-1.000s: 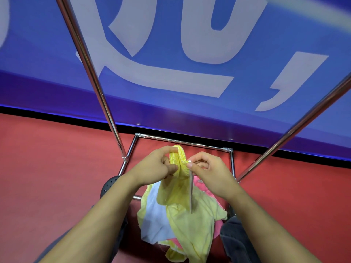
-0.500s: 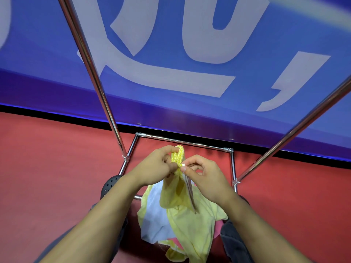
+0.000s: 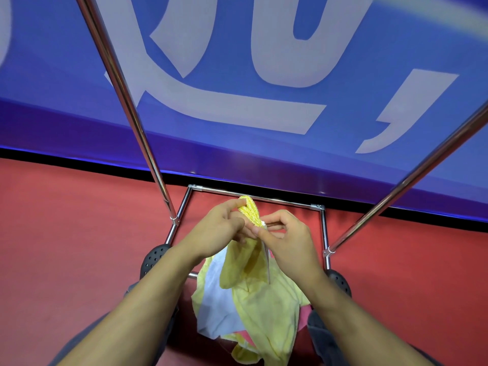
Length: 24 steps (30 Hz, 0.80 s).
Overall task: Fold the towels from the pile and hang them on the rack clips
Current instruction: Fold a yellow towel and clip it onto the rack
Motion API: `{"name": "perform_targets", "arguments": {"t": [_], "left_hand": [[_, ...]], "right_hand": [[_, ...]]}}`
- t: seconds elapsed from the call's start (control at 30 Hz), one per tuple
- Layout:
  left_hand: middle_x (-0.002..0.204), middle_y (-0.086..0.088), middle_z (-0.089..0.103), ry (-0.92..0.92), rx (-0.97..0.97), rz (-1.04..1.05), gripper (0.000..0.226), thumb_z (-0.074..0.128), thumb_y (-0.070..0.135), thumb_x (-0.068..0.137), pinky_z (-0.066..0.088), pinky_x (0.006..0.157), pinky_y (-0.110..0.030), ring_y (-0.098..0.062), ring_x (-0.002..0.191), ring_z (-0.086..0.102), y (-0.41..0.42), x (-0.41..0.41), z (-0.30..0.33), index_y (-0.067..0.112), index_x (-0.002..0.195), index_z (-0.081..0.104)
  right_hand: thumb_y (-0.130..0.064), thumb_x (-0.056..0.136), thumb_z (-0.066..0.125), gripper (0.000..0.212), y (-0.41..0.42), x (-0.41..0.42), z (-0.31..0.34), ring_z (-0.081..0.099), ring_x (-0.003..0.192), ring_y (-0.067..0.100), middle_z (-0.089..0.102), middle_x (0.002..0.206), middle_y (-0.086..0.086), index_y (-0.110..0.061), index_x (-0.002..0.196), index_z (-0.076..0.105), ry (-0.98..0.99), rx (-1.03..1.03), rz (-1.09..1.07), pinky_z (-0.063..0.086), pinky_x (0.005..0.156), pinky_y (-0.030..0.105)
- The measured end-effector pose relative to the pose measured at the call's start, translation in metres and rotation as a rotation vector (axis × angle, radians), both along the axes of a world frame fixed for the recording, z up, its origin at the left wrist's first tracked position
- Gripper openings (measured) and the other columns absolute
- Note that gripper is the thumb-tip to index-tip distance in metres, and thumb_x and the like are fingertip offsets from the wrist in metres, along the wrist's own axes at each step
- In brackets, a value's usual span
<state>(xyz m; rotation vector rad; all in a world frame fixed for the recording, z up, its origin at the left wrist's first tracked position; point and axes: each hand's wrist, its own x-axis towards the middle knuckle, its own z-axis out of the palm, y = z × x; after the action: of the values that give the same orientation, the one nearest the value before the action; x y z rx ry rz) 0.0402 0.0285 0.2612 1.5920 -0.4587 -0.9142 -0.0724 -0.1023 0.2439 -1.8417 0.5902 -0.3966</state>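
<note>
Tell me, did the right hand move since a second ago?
Yes. The right hand slid a bit left toward the left hand, away from the rack's right corner joint.

Two bare forearms, extended forward and upward from the lower edge of view, converging at centre. Left hand (image 3: 216, 231): back toward the viewer, fingers curled, thumb and forefinger pinching a bunched fold of yellow towel (image 3: 249, 211). Right hand (image 3: 287, 239): fingers curled, fingertips pinching at the same fold just beside the left. Hands touching or nearly touching.
</note>
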Motion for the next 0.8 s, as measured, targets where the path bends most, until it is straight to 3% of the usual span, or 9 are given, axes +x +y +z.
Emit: {"name": "perform_targets", "arguments": {"t": [0.07,0.17,0.23,0.3,0.37,0.43,0.53,0.67,0.8], "left_hand": [[0.092,0.000,0.078,-0.253,0.157,0.005,0.049,0.047,0.000,0.095,0.055,0.068,-0.023,-0.009,0.077,0.072,0.002,0.004,-0.004,0.014,0.142,0.048],[0.098,0.015,0.069,-0.803,0.453,-0.038,0.030,0.058,0.032,0.091,0.056,0.081,-0.037,-0.010,0.087,0.067,0.011,0.011,-0.010,0.036,0.121,0.056],[0.109,0.017,0.059,-0.958,0.501,-0.021,0.024,0.063,0.048,0.090,0.055,0.079,-0.039,-0.015,0.097,0.065,0.013,0.009,-0.009,0.037,0.110,0.054],[0.111,0.015,0.059,-1.014,0.413,0.019,0.025,0.066,0.053,0.089,0.053,0.076,-0.038,-0.015,0.100,0.062,0.010,0.007,-0.009,0.034,0.100,0.054],[0.104,0.013,0.066,-0.977,0.284,0.067,0.025,0.073,0.049,0.087,0.054,0.079,-0.038,-0.015,0.096,0.064,0.006,0.005,-0.006,0.032,0.092,0.055],[0.091,0.011,0.070,-0.828,0.164,0.113,0.026,0.080,0.038,0.085,0.054,0.081,-0.027,-0.011,0.091,0.067,0.004,0.005,-0.003,0.029,0.087,0.056],[0.081,0.014,0.064,-0.589,-0.038,0.148,0.030,0.080,0.019,0.086,0.051,0.081,-0.019,-0.008,0.083,0.066,0.001,0.001,0.000,0.026,0.097,0.053],[0.095,0.008,0.062,-0.298,-0.249,0.116,0.058,0.077,0.015,0.086,0.051,0.086,-0.023,-0.009,0.091,0.064,0.000,-0.004,0.002,0.023,0.137,0.051],[0.116,-0.006,0.076,-0.163,-0.279,0.125,0.044,0.084,0.014,0.081,0.055,0.097,-0.033,-0.019,0.110,0.072,-0.005,-0.011,0.005,0.011,0.123,0.071]], "right_hand": [[-0.014,0.085,0.081,0.011,-0.002,0.001,0.001,0.072,0.077,0.008,0.074,0.089,-0.001,-0.019,0.088,0.071,0.010,-0.015,0.008,0.054,0.069,0.018],[-0.018,0.089,0.076,0.014,-0.011,0.001,0.002,0.067,0.074,0.004,0.072,0.089,-0.007,-0.030,0.090,0.069,0.027,-0.053,-0.009,0.051,0.067,0.021],[-0.018,0.093,0.072,0.013,-0.016,0.002,0.004,0.069,0.081,0.009,0.072,0.094,-0.006,-0.030,0.093,0.068,0.003,-0.046,-0.017,0.055,0.069,0.027],[-0.016,0.096,0.068,0.010,-0.018,0.002,0.008,0.072,0.086,0.019,0.071,0.099,-0.001,-0.026,0.096,0.066,-0.020,-0.016,-0.022,0.055,0.064,0.022],[-0.015,0.098,0.065,0.009,-0.020,0.002,0.014,0.075,0.076,0.018,0.071,0.101,0.004,-0.024,0.099,0.065,-0.025,-0.003,-0.041,0.052,0.061,0.015],[-0.015,0.099,0.064,0.008,-0.023,0.002,0.020,0.075,0.067,0.012,0.072,0.099,0.003,-0.022,0.102,0.065,-0.032,-0.001,-0.047,0.050,0.061,0.014],[-0.011,0.099,0.063,0.010,-0.026,0.002,0.028,0.075,0.067,0.010,0.072,0.091,0.000,-0.020,0.103,0.065,-0.078,0.056,-0.033,0.049,0.063,0.012],[-0.006,0.098,0.063,0.017,-0.022,0.003,0.036,0.077,0.077,0.015,0.074,0.079,-0.011,-0.022,0.101,0.067,-0.150,0.228,0.033,0.058,0.080,0.025],[-0.001,0.096,0.063,0.020,-0.018,0.006,0.042,0.075,0.079,0.018,0.071,0.085,-0.004,-0.019,0.101,0.070,-0.241,0.269,0.059,0.060,0.081,0.029]]}}
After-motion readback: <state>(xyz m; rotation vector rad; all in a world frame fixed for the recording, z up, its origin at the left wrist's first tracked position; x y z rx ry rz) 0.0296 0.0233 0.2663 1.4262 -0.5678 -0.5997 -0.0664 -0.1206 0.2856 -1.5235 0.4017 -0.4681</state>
